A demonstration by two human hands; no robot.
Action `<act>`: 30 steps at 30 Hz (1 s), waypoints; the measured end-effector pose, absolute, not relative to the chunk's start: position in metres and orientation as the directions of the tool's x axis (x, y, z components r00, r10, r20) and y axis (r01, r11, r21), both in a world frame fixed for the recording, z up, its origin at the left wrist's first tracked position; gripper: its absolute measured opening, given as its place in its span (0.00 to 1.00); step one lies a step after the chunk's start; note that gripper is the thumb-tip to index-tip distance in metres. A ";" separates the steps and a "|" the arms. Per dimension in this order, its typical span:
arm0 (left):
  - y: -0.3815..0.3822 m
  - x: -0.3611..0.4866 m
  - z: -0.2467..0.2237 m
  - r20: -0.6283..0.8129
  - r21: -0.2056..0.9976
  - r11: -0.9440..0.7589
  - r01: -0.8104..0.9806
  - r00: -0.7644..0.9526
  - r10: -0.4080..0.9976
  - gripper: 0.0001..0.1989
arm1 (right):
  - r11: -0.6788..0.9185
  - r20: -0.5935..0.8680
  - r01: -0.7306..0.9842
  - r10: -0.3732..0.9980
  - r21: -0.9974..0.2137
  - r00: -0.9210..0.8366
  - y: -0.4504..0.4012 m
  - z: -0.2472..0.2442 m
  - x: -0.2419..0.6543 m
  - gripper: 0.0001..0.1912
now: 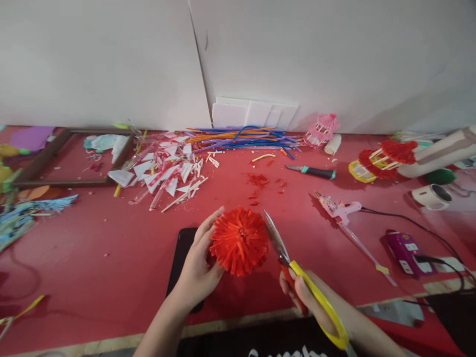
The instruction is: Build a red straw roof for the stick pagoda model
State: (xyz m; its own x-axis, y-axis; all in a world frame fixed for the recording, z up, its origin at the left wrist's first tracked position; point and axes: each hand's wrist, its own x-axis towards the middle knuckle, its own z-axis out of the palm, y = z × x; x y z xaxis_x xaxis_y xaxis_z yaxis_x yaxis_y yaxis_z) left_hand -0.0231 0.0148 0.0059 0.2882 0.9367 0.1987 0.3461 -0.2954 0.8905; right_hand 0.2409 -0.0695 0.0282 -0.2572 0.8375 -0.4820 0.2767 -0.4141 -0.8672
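Note:
A round, fringed red piece (240,241) is held by my left hand (201,263), whose fingers wrap round its left side. My right hand (312,297) grips scissors (320,302) with a yellow and a red handle. The blades point up and left, slightly apart, beside the right edge of the red piece. Small red clippings (257,181) lie on the table just beyond it. Under my left hand a black phone (181,253) is partly covered.
Behind are pipe cleaners (241,138), scraps (163,168) and a cutter (316,172). On the right are a glue gun (340,210), a purple power socket (407,253), a cup (431,197), and red-yellow (383,161) and pink (322,130) models. A brown frame (70,183) lies left.

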 end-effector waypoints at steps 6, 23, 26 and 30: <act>-0.002 -0.022 0.003 0.256 0.903 -0.331 0.275 0.274 0.927 0.31 | -0.387 -0.493 0.380 0.837 -0.840 -0.238 -0.062 0.039 0.240 0.38; -0.003 0.005 0.003 0.389 0.735 -0.358 0.576 0.076 0.918 0.26 | -0.380 -0.507 0.435 0.832 -0.816 -0.226 -0.060 0.036 0.241 0.38; -0.004 0.004 0.002 0.353 0.762 -0.333 0.555 0.075 0.933 0.21 | -0.373 -0.495 0.428 0.840 -0.823 -0.221 -0.059 0.037 0.240 0.39; -0.005 0.001 0.000 0.283 0.808 -0.289 0.513 0.093 0.955 0.18 | -0.382 -0.498 0.422 0.842 -0.822 -0.208 -0.057 0.035 0.238 0.38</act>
State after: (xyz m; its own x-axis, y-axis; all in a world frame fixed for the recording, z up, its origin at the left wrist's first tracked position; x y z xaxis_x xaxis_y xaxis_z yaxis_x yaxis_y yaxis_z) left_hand 0.0008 -0.0046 -0.0003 0.0934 0.9547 0.2826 0.5130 -0.2894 0.8081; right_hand 0.2377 -0.0571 0.0354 -0.2081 0.8421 -0.4975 0.4218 -0.3817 -0.8224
